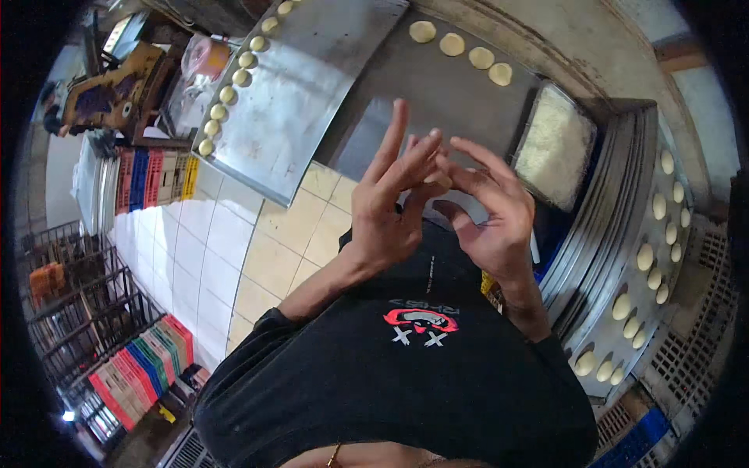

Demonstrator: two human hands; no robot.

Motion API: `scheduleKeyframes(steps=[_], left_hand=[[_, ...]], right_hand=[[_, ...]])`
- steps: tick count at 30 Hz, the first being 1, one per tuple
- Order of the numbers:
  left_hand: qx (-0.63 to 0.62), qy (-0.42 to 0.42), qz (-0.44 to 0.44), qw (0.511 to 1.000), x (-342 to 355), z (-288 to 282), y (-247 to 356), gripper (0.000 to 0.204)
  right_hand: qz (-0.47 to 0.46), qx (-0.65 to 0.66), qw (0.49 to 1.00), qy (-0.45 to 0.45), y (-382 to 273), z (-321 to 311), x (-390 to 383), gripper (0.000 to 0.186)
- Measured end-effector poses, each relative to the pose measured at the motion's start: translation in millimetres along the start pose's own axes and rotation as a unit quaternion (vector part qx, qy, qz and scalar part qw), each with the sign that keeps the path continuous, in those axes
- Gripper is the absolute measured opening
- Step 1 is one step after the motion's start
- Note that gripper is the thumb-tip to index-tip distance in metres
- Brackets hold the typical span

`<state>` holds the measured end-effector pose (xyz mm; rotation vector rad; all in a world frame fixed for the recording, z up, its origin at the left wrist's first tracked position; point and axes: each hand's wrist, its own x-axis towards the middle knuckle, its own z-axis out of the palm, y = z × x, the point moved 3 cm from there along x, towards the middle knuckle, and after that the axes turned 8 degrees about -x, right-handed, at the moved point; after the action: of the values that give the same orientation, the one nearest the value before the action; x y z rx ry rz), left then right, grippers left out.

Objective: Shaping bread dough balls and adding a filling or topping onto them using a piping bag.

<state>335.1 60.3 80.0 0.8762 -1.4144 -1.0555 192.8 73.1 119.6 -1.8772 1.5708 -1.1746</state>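
Note:
My left hand (396,183) is raised in front of my chest with its index finger stretched up and the other fingers reaching toward the right. My right hand (493,204) meets it, fingers bent and thumb apart, its fingertips against the left fingers. I see nothing held in either hand, though the overlapping fingertips hide part of the gap. Beyond them lies a dark grey metal tray (390,66), where several flat round dough pieces (452,44) sit in a row along the far edge. To its right is a rectangular pan of pale, fine shreds (555,144).
At the left, a shiny metal tray (289,101) carries a row of small dough balls (227,95). Stacked trays (605,203) stand at the right, the top one bearing several dough balls (644,257). Coloured plastic crates (148,363) and tiled floor (195,242) are at the lower left.

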Motion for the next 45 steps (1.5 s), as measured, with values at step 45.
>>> scheduleKeyframes(steps=[45], left_hand=[[0.181, 0.235, -0.162, 0.941, -50, -218, -128, 0.036]], right_hand=[[-0.063, -0.008, 0.968, -0.243, 4, 205, 41, 0.013]])
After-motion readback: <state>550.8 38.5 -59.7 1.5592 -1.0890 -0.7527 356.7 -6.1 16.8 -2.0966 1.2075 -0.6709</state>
